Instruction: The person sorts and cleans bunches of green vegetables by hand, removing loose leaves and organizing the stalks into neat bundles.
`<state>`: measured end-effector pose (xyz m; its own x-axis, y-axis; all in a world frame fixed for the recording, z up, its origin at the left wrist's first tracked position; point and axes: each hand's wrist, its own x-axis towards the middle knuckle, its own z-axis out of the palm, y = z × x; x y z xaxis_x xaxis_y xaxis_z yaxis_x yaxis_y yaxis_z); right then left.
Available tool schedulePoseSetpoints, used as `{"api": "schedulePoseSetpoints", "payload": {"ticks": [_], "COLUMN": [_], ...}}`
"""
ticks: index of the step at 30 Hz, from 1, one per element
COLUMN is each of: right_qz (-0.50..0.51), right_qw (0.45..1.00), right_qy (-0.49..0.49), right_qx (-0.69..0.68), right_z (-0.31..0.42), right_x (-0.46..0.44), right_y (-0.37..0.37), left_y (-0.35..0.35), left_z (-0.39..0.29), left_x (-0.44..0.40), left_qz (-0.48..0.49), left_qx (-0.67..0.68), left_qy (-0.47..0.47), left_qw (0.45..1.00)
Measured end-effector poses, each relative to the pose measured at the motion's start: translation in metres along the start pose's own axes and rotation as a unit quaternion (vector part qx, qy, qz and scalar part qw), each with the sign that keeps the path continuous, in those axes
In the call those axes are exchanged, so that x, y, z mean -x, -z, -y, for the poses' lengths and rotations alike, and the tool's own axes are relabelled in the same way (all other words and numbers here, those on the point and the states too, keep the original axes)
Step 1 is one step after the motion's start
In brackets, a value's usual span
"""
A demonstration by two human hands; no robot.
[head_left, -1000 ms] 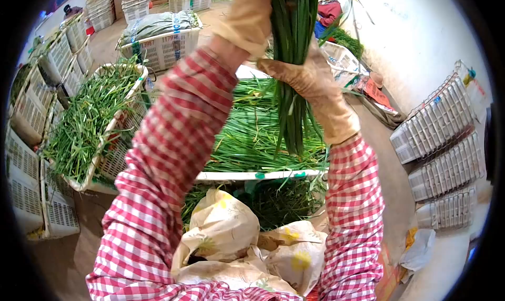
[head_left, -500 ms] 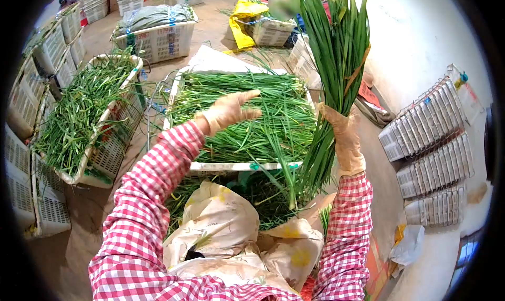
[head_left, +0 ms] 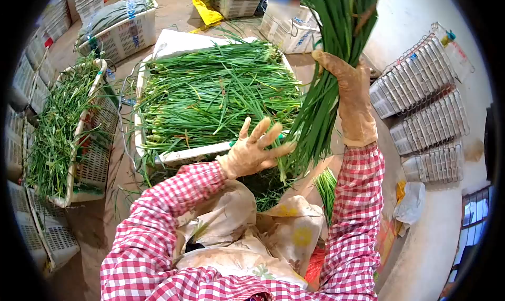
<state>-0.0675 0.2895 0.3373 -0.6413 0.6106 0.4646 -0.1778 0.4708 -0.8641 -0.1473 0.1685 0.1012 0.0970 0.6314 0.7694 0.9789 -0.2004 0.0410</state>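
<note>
My right hand (head_left: 351,93), in a tan glove, is closed around a bunch of long flat green leaves that look like garlic chives (head_left: 336,43). The bunch is held up at the right, thick ends above and leaf tips hanging below my fist; a brownish band crosses its upper part. My left hand (head_left: 255,149), gloved as well, is open with fingers spread, beside the hanging tips. Whether it touches them I cannot tell. Behind it, a white crate (head_left: 173,156) is heaped with loose chives (head_left: 221,90).
At the left stands another crate (head_left: 79,164) of tangled greens (head_left: 58,127). A covered crate (head_left: 123,35) and a yellow bag (head_left: 206,3) are farther back. Stacked crates (head_left: 421,85) line the right wall. A small bundle of greens (head_left: 327,188) lies beside my lap.
My left hand has moved from over the crate down and right toward the hanging leaf tips, fingers now spread. The right hand still grips the bunch, slightly higher in view. The view has shifted.
</note>
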Motion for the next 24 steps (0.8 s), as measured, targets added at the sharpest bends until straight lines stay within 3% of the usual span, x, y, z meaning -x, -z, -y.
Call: {"api": "schedulePoseSetpoints", "payload": {"ticks": [2,3,6,9,10,11,13,14,15,16,17,18,19,21,23,24], "right_qz": [-0.019,-0.043,-0.045,-0.067,-0.07,-0.073,-0.059,-0.068,-0.066,-0.066,-0.064,-0.077,-0.07,-0.048,-0.031,-0.043], "right_qw": [1.0,0.999,0.998,0.998,0.997,0.997,0.988,0.977,0.976,0.968,0.957,0.976,0.977,0.99,0.984,0.988], "right_qy": [0.001,-0.005,0.02,0.005,0.007,0.008,0.051,0.018,0.023,0.002,-0.019,-0.031,-0.03,-0.097,-0.159,-0.14], "right_qx": [-0.004,-0.004,-0.025,0.013,0.021,0.03,0.136,0.201,0.204,0.243,0.281,0.2,0.201,0.092,0.074,0.042], "right_z": [0.008,0.013,0.03,0.046,0.056,0.07,0.091,0.095,0.1,0.105,0.107,0.106,0.099,0.073,0.038,0.03], "right_x": [0.001,0.001,-0.003,-0.01,-0.01,-0.009,0.002,0.004,0.01,0.019,0.029,0.039,0.044,0.053,0.065,0.079], "right_y": [0.001,0.003,0.018,0.052,0.062,0.069,0.082,0.093,0.093,0.094,0.092,0.088,0.088,0.097,0.104,0.092], "left_y": [-0.005,-0.007,-0.02,0.019,0.039,0.07,0.11,0.128,0.142,0.157,0.166,0.175,0.183,0.196,0.194,0.192], "left_z": [-0.003,-0.004,-0.007,-0.024,-0.029,-0.044,-0.068,-0.078,-0.091,-0.104,-0.114,-0.125,-0.126,-0.128,-0.13,-0.129], "left_x": [-0.015,-0.023,-0.03,-0.055,-0.065,-0.077,-0.087,-0.088,-0.089,-0.089,-0.086,-0.082,-0.079,-0.063,-0.038,-0.024], "left_qz": [0.012,-0.031,0.018,0.057,0.013,0.053,-0.043,-0.162,-0.096,-0.075,-0.03,-0.024,-0.013,0.016,0.003,-0.004], "left_qx": [0.018,0.046,0.082,0.147,0.149,0.208,0.194,0.243,0.452,0.641,0.796,0.901,0.915,0.908,0.914,0.911], "left_qy": [0.064,0.052,-0.017,-0.074,-0.129,-0.109,-0.176,-0.167,-0.074,0.036,0.109,0.199,0.22,0.239,0.234,0.241], "left_qw": [0.998,0.997,0.996,0.985,0.98,0.971,0.964,0.942,0.884,0.763,0.595,0.385,0.338,0.344,0.331,0.335]}}
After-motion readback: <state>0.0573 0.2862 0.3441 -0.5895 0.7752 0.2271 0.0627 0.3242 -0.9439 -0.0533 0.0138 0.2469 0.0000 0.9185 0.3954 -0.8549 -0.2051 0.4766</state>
